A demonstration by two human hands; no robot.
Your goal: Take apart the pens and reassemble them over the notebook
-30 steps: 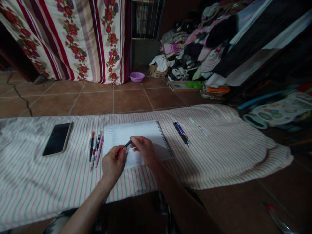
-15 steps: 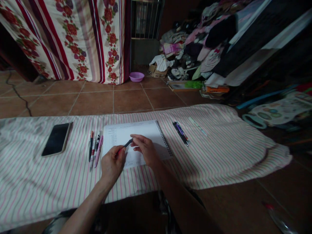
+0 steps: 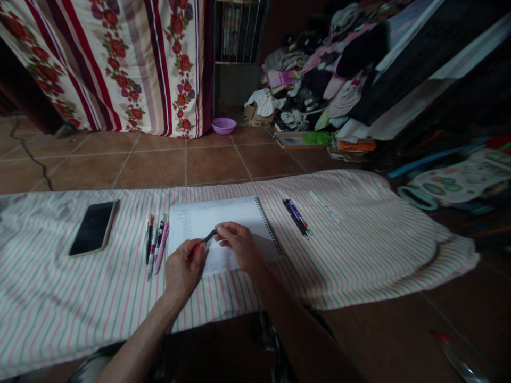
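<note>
A dark pen (image 3: 209, 235) with a bit of red near its lower end is held above the notebook. My left hand (image 3: 184, 266) is closed round its lower part. At the upper tip, the thumb and fingers of my right hand (image 3: 236, 242) pinch the pen's end. Beneath both hands lies a spiral notebook (image 3: 243, 213), open at a white page with writing down its left side. Several pens (image 3: 155, 244) lie left of the notebook, one of them pink. To its right rests a small group of dark and purple pens (image 3: 296, 219).
A phone (image 3: 92, 229) lies at the left on the striped cloth (image 3: 359, 239). One pale, thin pen or strip (image 3: 324, 206) is at the right. Beyond the cloth are floor tiles, a purple basin (image 3: 224, 125), a floral curtain (image 3: 115, 64) and heaped clothes (image 3: 319, 80).
My right fingers have come down slightly and closed on the pen's upper end; they were looser around it before. My left hand keeps its hold, almost unmoved.
</note>
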